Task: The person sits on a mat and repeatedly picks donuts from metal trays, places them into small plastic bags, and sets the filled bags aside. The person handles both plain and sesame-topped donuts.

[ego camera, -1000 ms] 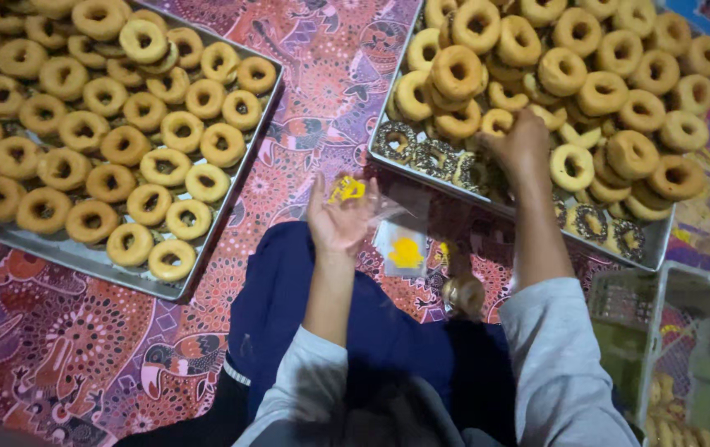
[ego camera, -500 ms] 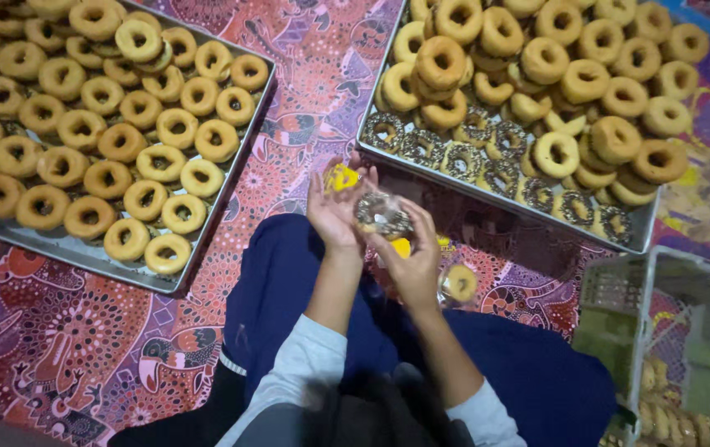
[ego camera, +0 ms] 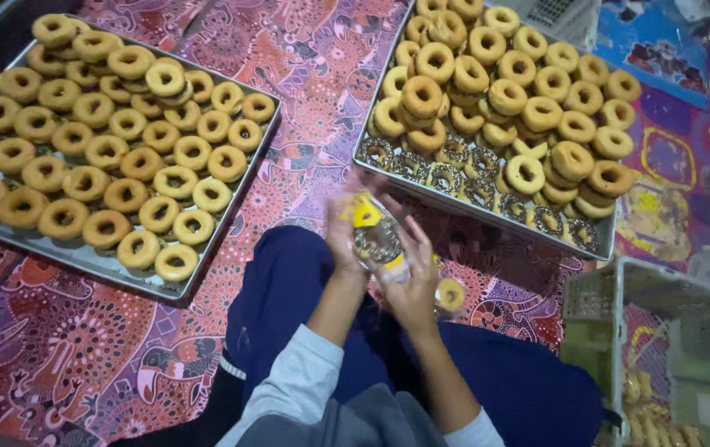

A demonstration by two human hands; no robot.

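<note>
Packing step judged in hand: left hand [ego camera: 345, 236] and right hand [ego camera: 411, 277] pinched a clear packet [ego camera: 378, 240] around a sprinkled doughnut; sealing needs steady grip.

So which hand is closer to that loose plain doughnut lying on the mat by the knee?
Right. The right hand is just left of the loose doughnut; the left hand is farther left, across the clear packet.

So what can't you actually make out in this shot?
- Head view: the sprinkled doughnut sits in a clear wrapper, motion-blurred between left hand and right hand; the wrapper's outline is unclear.
- The left tray is cut off by the left edge.
- The crate runs off the right edge; its contents are too small to identify.
- Doughnut by the knee: partly hidden by the right hand.
</note>
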